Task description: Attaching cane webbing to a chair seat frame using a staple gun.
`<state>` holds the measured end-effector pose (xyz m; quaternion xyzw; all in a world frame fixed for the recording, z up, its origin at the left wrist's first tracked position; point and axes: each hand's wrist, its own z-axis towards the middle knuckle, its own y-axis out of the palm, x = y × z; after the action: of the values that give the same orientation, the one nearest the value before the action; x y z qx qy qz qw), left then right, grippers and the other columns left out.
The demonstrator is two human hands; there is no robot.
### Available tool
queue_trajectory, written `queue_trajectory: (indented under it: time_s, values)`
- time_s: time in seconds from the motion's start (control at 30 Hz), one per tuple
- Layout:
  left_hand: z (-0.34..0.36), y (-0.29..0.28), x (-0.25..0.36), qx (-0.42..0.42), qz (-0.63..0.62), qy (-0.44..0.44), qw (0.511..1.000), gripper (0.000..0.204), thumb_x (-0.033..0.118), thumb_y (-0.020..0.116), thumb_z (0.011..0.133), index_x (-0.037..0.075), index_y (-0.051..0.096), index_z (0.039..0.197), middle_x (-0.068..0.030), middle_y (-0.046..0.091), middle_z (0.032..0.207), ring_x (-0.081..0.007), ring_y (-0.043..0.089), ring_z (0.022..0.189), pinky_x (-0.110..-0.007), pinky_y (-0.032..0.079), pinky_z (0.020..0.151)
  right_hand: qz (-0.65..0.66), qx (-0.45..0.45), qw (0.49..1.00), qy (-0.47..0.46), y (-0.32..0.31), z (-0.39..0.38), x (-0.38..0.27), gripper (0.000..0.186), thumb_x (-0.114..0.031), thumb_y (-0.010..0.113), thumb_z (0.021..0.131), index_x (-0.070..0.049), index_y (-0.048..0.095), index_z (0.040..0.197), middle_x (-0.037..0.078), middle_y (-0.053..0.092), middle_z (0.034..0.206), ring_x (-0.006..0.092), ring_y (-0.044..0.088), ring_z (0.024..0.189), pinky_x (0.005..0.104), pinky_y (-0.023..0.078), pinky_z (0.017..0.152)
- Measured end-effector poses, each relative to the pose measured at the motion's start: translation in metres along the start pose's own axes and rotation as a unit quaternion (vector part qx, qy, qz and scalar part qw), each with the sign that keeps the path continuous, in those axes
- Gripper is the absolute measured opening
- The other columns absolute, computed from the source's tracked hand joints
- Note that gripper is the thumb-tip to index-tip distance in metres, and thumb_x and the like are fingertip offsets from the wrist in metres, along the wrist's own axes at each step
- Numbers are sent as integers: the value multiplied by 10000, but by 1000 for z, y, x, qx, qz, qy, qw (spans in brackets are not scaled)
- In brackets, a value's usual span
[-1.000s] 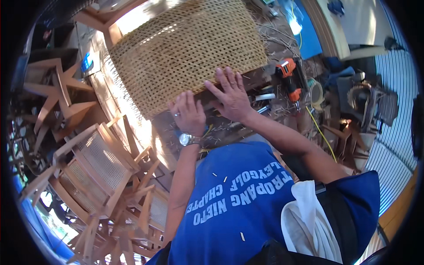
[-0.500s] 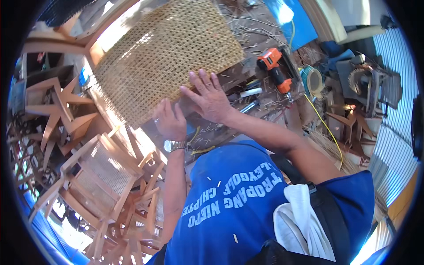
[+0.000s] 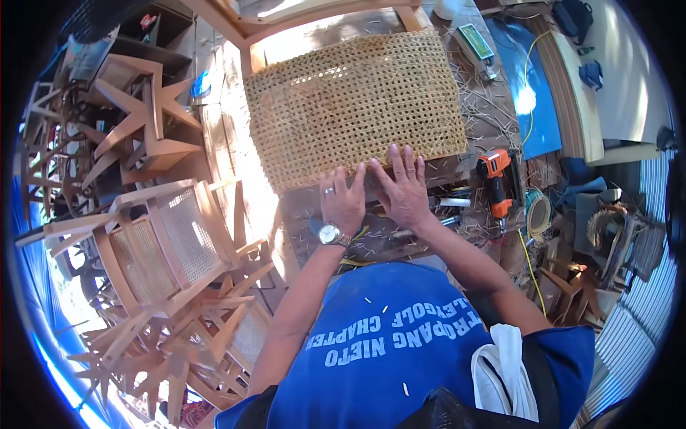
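Observation:
A rectangular sheet of woven cane webbing (image 3: 357, 107) lies on the workbench in front of me. My left hand (image 3: 344, 206), with a ring and a wristwatch, rests its outstretched fingertips on the sheet's near edge. Just to its right, my right hand (image 3: 406, 194) lies palm down across the same edge, fingers spread. Neither hand grips anything. The palms are turned away, so their undersides are hidden.
An orange and black nail gun (image 3: 496, 182) lies on the bench right of the sheet, among cane scraps. A yellow cord (image 3: 530, 272) runs beside it. Wooden chair frames with cane panels (image 3: 187, 229) crowd the left. A wooden frame (image 3: 300, 23) stands beyond the sheet.
The whole view has shifted and turned, so the sheet sits further right and squarer to me. My left hand's fingers have straightened onto the edge, closer beside my right hand.

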<state>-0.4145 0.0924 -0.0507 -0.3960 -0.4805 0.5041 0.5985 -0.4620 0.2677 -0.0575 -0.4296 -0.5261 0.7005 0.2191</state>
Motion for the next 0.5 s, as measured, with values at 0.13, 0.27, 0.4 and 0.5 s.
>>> queue_trajectory:
  time_s: [0.13,0.27,0.4,0.5]
  values:
    - [-2,6,1,13,9,18,1000,532,190,639,931,214,574,1459,-206,584,1289,-388,586,1172,-571,445,1084,-15,2,1000,3,0,-2,3,752,-336,684,918,-280,396,1611,213,159,1715,434,76,1593,592,17,1258]
    - [8,8,0,-14,-6,36,999,548,210,698,897,234,610,1438,-174,588,1283,-369,564,1190,-514,446,1073,-26,17,999,33,-1,-2,10,669,-333,683,915,-245,488,1550,231,246,1683,452,145,1577,598,68,1251]
    - [-3,8,-10,-22,12,15,1000,530,214,674,921,249,614,1447,-179,575,1311,-364,567,1207,-493,457,1045,-15,77,997,-7,-3,6,-1,557,-334,697,897,-182,585,1421,231,386,1602,450,316,1509,585,208,1224]
    - [1,17,-6,10,29,41,999,525,221,675,923,249,618,1444,-180,577,1306,-360,567,1203,-501,451,1048,48,93,994,-17,-26,-12,5,586,-316,729,872,-168,583,1420,208,433,1568,413,395,1461,551,279,1195]
